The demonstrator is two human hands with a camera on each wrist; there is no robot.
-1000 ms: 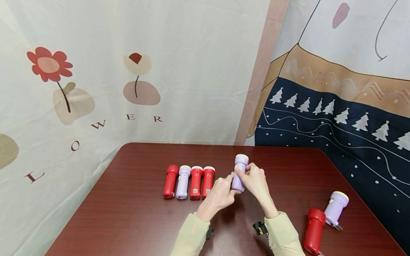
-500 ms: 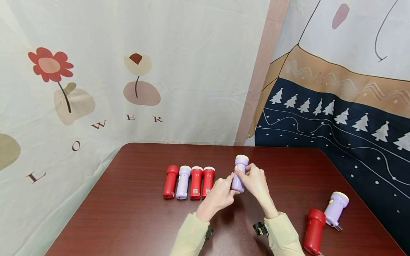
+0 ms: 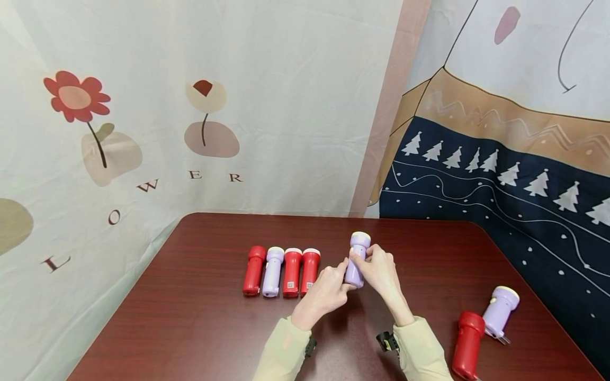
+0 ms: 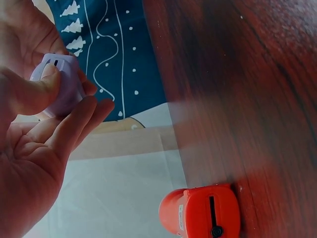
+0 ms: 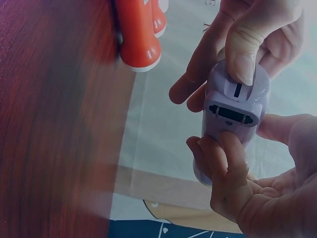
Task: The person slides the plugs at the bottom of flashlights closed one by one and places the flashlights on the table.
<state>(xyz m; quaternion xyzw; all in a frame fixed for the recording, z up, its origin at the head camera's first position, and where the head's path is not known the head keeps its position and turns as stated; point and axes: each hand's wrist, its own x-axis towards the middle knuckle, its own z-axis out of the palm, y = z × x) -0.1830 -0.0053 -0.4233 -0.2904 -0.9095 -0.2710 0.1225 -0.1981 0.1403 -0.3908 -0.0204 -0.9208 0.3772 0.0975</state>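
Observation:
A lavender flashlight is held above the table by both hands, lens end away from me. My left hand pinches its tail end; in the right wrist view, that thumb presses by a dark slot on the flashlight. A dark recess with metal prongs lying in it shows below the slot. My right hand grips the flashlight's body from the right, thumb along its side. In the left wrist view, the flashlight is partly hidden by fingers.
Left of the hands, a row holds a red flashlight, a lavender one and two red ones with white rims. At right lie another red flashlight and a lavender flashlight with metal prongs sticking out. Curtains hang behind the table.

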